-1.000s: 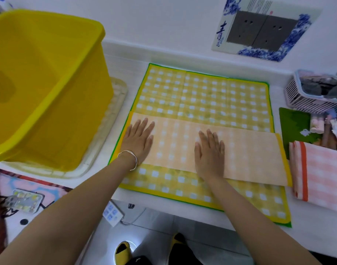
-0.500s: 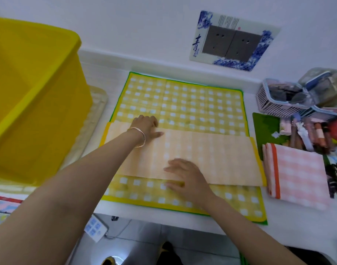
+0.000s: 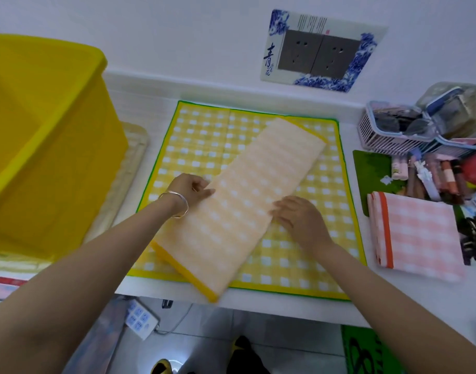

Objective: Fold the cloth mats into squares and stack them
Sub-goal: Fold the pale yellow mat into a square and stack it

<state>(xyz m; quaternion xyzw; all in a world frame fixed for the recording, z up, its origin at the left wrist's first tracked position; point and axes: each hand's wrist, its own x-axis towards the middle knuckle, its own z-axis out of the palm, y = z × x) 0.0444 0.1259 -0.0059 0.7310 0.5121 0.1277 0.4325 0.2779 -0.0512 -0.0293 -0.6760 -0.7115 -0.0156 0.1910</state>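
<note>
A pale orange checked mat, folded into a long strip with yellow end hems, lies diagonally from the table's front edge toward the back right. It rests on a yellow checked mat with a green border, spread flat. My left hand pinches the strip's left long edge. My right hand holds the strip's right long edge, fingers curled on it. A pink checked mat with an orange stripe lies folded into a square at the right.
A big yellow plastic tub stands at the left on a clear tray. A white basket and a jumble of small tubes and bottles crowd the back right. A power strip lies on the floor below the table edge.
The folded orange strip has been turned from lying crosswise to lying diagonally. Both hands went from pressing flat on it to holding its long edges.
</note>
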